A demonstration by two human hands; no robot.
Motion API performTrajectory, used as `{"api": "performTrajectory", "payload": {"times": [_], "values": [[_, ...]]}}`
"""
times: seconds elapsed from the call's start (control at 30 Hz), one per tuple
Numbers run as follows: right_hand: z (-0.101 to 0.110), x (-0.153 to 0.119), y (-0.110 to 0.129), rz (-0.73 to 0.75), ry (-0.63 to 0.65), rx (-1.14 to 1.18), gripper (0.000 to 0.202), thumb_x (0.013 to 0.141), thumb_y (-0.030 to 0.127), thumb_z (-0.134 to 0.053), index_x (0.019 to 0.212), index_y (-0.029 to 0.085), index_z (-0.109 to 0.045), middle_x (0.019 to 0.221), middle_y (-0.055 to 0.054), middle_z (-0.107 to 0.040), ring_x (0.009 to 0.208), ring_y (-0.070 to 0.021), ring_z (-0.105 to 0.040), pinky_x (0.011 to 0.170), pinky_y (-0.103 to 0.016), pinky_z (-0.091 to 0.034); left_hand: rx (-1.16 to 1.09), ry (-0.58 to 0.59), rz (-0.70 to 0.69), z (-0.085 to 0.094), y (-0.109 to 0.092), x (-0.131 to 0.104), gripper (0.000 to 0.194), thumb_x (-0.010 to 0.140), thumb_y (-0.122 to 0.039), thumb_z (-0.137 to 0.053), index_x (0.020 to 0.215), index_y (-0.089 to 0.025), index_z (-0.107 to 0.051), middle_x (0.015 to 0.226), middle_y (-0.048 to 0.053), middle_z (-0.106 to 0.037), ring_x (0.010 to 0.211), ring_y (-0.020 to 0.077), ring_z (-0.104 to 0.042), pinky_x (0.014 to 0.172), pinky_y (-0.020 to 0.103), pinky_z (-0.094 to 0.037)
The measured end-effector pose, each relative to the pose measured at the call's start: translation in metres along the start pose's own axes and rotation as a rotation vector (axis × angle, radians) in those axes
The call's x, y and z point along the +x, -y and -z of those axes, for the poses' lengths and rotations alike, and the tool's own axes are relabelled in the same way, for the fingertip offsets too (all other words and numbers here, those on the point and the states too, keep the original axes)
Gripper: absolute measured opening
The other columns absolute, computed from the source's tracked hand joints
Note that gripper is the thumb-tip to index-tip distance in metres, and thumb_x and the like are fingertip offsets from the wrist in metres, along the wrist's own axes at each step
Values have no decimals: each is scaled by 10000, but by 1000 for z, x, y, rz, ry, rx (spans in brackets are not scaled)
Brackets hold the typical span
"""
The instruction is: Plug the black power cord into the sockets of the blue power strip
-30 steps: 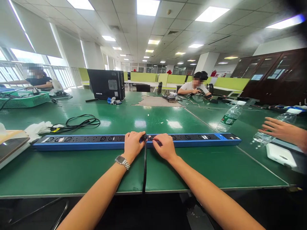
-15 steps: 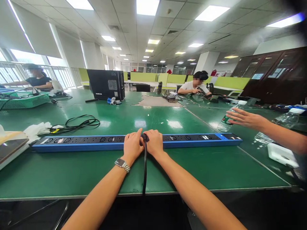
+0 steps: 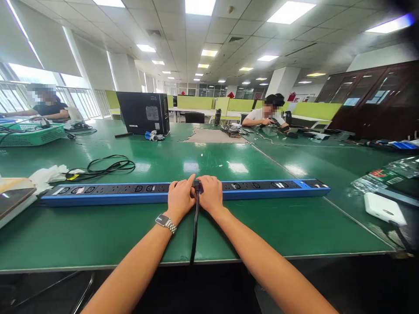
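Two hands of mine, left hand (image 3: pixel 179 197) and right hand (image 3: pixel 211 192), pinch the black plug (image 3: pixel 197 186) from either side, probably to steady it at the middle of the blue power strip (image 3: pixel 248 190), laid lengthwise before me, likely for easy reach.

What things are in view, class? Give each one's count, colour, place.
Table: 1, green, centre
Power strip: 1, blue and black, front
Plug: 1, black, strip's middle
Cable coil: 1, black, left
Computer case: 1, black, behind coil
Basket: 1, green, far left
Box: 1, white, right
Bottle: at least 1, clear, right
Cabinet: 1, brown, far right
Lights: several, whitish, ceiling
Co-workers: 2, dark-clad left, white-clad right
Watch: 1, silver, left wrist
Left hand: 1, bare, at plug
Right hand: 1, bare, at plug
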State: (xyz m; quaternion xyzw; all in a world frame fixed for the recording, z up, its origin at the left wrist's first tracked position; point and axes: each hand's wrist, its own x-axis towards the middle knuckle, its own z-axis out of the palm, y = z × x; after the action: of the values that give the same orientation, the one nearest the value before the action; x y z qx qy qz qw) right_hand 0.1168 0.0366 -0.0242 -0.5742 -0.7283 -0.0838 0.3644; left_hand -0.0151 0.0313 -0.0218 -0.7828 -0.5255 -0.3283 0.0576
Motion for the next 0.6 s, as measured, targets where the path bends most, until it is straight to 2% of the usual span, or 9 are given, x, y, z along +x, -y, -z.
{"api": "performTrajectory", "payload": {"times": [0.17,0.53,0.6], "values": [[-1,1,-1,-26,-4,63,207,870,398,-615,936,205,-645,1068,-63,-693,1015,-241,-536,879,-375,-351,-11,-11,-6,-1,0,0,551,832,-154,-504,1378,-229,-491,1105,60,-724,1090,212,-631,988,399,-374],[-7,1,-5,20,-45,142,233,899,436,-579,912,212,-643,1089,-57,-694,1040,-229,-542,932,-388,-328,-2,11,6,2,-1,1,527,824,-166,-516,1348,-213,-509,1101,72,-724,1087,225,-639,982,406,-372],[-8,2,-5,-7,-90,170,257,908,455,-552,924,212,-631,1070,-64,-688,1025,-228,-544,919,-385,-344,-1,15,14,2,-1,1,529,821,-211,-556,1348,-215,-505,1128,80,-717,1100,235,-634,992,410,-368]]}}
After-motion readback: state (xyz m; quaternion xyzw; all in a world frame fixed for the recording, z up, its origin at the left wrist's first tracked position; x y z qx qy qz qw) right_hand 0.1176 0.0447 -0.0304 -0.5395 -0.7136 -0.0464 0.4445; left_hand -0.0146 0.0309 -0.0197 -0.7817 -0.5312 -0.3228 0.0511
